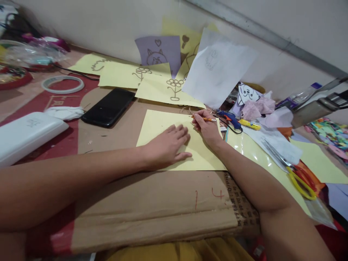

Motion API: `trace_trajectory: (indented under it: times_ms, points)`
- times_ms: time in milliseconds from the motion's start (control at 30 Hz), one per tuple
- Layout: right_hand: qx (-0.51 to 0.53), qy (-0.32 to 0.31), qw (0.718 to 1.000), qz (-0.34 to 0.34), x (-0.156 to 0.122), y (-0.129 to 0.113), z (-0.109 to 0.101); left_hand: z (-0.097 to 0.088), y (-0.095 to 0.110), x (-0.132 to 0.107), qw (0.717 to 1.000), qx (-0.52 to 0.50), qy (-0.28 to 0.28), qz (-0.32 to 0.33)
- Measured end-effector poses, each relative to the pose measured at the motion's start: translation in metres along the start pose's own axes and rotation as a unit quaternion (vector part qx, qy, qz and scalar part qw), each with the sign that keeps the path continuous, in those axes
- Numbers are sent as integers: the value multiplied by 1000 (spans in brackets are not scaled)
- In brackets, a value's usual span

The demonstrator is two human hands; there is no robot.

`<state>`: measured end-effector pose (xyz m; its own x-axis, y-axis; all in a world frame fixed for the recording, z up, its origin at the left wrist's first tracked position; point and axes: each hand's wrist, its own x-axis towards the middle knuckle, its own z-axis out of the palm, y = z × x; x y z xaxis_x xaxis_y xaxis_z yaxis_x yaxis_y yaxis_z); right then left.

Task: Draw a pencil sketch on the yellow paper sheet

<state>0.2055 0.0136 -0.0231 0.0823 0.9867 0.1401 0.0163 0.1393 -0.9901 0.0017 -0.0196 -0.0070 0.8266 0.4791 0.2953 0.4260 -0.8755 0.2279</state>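
A blank pale yellow sheet (pixel 160 125) lies on a flattened cardboard box (pixel 152 203). My left hand (pixel 166 145) rests flat on the sheet, fingers stretched out, pressing it down. My right hand (pixel 206 125) is closed around an orange pencil (pixel 208 119) at the sheet's upper right corner, with the tip pointing left over the paper's top edge.
A black phone (pixel 109 107) lies left of the sheet, with a white case (pixel 25 134) and tape ring (pixel 62 84) further left. Yellow sheets with flower drawings (pixel 165 90) and a white paper (pixel 217 69) lean at the back. A blue glue gun (pixel 230 118) and yellow-handled scissors (pixel 297 177) lie at the right.
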Motion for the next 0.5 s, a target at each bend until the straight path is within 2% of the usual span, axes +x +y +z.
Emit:
trace_trajectory:
  times_ms: [67,133,167,233,267,333,400,500]
  points:
    - [-5,0,1000,-2,0,1,0,-1,3,-3,996,-65,-15,67]
    - [-6,-2,1000,-8,0,1,0,-3,5,-5,987,-113,22,114]
    - [-5,-3,1000,-10,0,2,0,-2,5,-6,986,-116,42,116]
    - [-9,-3,1000,-12,0,1,0,2,2,-4,992,-79,58,77]
    - [-14,-2,1000,-12,0,1,0,4,0,-3,997,-42,51,37]
    - [-26,1,1000,-14,0,0,0,9,-5,-1,1000,19,3,-14]
    - [-39,0,999,-20,-1,-1,0,9,-6,1,997,56,-30,-31]
    - [-60,-1,998,-32,-2,-2,1,2,-3,1,993,98,-38,-48]
